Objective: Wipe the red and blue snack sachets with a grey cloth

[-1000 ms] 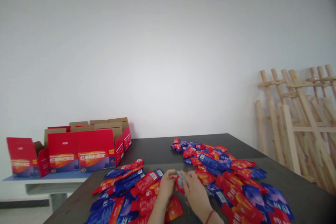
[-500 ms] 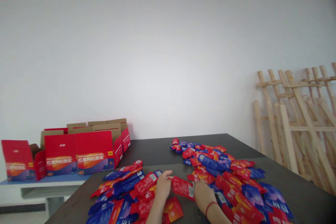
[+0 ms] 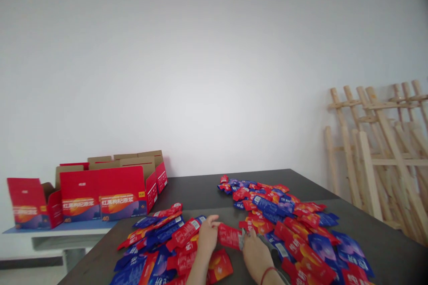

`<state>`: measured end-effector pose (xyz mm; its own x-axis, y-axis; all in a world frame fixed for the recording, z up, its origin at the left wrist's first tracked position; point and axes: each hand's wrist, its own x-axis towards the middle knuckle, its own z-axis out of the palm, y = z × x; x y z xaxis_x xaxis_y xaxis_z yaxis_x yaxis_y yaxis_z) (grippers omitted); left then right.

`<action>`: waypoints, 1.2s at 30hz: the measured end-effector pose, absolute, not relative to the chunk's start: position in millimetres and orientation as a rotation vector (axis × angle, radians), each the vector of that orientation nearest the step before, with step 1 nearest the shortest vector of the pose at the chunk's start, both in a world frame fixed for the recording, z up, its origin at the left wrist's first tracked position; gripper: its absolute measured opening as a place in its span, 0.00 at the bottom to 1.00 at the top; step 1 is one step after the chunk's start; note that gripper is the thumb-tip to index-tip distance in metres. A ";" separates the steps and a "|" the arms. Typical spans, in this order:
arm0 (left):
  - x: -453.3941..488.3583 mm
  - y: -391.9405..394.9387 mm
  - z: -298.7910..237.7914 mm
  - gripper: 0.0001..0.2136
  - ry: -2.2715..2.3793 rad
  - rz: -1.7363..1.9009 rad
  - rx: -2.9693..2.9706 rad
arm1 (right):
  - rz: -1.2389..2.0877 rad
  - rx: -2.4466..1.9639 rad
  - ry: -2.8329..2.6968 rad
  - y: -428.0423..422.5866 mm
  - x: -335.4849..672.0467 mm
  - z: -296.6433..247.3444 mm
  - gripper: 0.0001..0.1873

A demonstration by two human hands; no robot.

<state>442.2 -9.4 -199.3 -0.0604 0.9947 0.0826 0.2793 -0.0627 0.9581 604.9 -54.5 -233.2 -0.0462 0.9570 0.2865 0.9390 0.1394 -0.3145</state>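
Note:
A red pouch [image 3: 229,236] with white print lies level between my two hands, just above the dark table. My left hand [image 3: 208,233] pinches its left end. My right hand [image 3: 254,249], with a red cord at the wrist, is closed on a grey cloth [image 3: 269,247], which shows on both sides of the fingers and covers the pouch's right end. Beside and under my left forearm lies a pile of red and blue pouches [image 3: 157,236]. To the right of my right hand spreads a larger pile of similar pouches [image 3: 302,242], running toward the table's far side.
Open red cartons [image 3: 122,189] with brown inner flaps stand at the left on a lower blue-topped bench [image 3: 87,226]. The dark table [image 3: 197,187] reaches back to a white wall. Wooden frames [image 3: 371,156] lean against the wall at the right.
My right hand has shifted slightly left, and more of the grey cloth now shows around the pouch's right end and behind the hand. My left hand keeps its hold. The view has shifted slightly.

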 end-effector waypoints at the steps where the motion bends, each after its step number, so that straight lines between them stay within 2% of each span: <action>1: 438.6 -9.6 -196.3 0.22 1.447 1.209 1.459 | 0.066 -1.825 -2.007 -53.6 611.9 -232.9 0.19; 6: 410.7 -15.6 -178.8 0.18 1.637 1.431 1.574 | 0.098 -1.830 -1.968 -56.0 629.8 -232.8 0.18; 10: 382.7 -22.0 -167.4 0.19 1.907 1.466 1.764 | 0.159 -1.807 -1.907 -59.4 629.8 -234.2 0.18; 14: 362.1 -25.1 -166.2 0.21 2.188 1.232 1.984 | 0.165 -1.810 -1.910 -62.6 627.6 -231.3 0.19; 19: 361.2 -33.7 -175.5 0.14 2.502 0.698 2.164 | 0.180 -1.799 -1.899 -65.4 625.6 -226.1 0.19; 24: 382.0 -37.7 -166.9 0.14 2.715 0.606 2.231 | 0.184 -1.816 -1.914 -65.4 624.5 -225.2 0.18; 27: 412.3 -28.2 -159.0 0.14 2.531 0.696 2.363 | 0.165 -1.814 -1.909 -65.6 623.0 -225.6 0.17; 32: 486.2 2.3 -175.4 0.13 1.803 0.656 2.388 | 0.131 -1.840 -1.892 -67.7 621.1 -224.0 0.15; 36: 527.8 23.0 -196.0 0.18 1.674 0.557 2.272 | 0.138 -1.859 -1.844 -69.6 622.6 -223.0 0.15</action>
<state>527.8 23.0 -196.0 0.2607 0.9540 0.1482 0.8526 -0.2995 0.4282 622.6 -69.6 -223.0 0.0706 0.9575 0.2796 0.9054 0.0561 -0.4208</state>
